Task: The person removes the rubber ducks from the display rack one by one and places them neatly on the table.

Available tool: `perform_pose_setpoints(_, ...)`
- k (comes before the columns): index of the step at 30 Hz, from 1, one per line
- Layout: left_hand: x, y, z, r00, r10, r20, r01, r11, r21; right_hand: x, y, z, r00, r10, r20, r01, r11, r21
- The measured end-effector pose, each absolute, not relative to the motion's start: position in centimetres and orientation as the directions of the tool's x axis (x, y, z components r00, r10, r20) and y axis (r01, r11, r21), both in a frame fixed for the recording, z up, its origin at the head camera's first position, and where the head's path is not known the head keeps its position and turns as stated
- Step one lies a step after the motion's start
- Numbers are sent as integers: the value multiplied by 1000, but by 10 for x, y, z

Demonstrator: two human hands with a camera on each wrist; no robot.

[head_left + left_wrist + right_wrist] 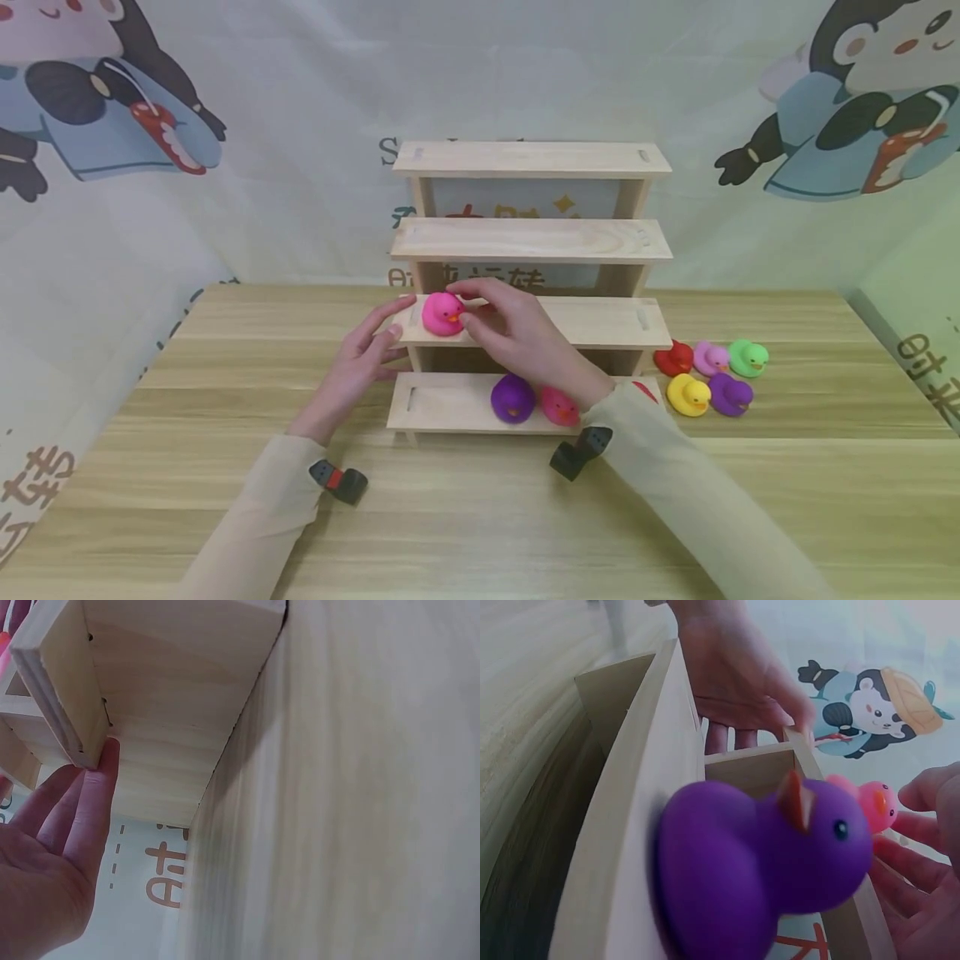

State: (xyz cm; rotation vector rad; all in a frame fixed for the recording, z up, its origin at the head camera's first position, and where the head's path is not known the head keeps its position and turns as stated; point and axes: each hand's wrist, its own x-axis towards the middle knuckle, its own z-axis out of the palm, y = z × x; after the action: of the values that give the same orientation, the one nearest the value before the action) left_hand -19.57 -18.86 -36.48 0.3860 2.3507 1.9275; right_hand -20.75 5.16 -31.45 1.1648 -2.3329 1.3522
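A bright pink rubber duck (441,314) sits at the left end of the second step from the bottom of a wooden stepped shelf (600,321). My right hand (513,321) is beside it, thumb near its beak and a finger stretched behind its head; a small gap to the thumb shows in the right wrist view. My left hand (358,367) touches the left end of that step, its fingers (94,810) straight against the board. On the lowest step are a purple duck (513,398) and a rose-pink duck (558,406), partly covered by my right wrist.
Right of the shelf, on the wood-grain table (465,517), stand a red duck (673,358), a light pink duck (711,358), a green duck (747,358), a yellow duck (688,395) and another purple duck (730,394). A printed cloth (300,125) hangs behind.
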Motion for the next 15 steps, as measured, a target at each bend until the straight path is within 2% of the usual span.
perform_pose_setpoints(9, -194, -190, -362, -965, 249, 79, 131, 196, 972, -206, 42, -314, -729, -539, 422, -645, 336, -686)
perform_pose_setpoints(15, -194, -192, -360, -963, 267, 32, 96, 230, 969, -204, 42, -315, -737, -510, 443, -651, 361, -668)
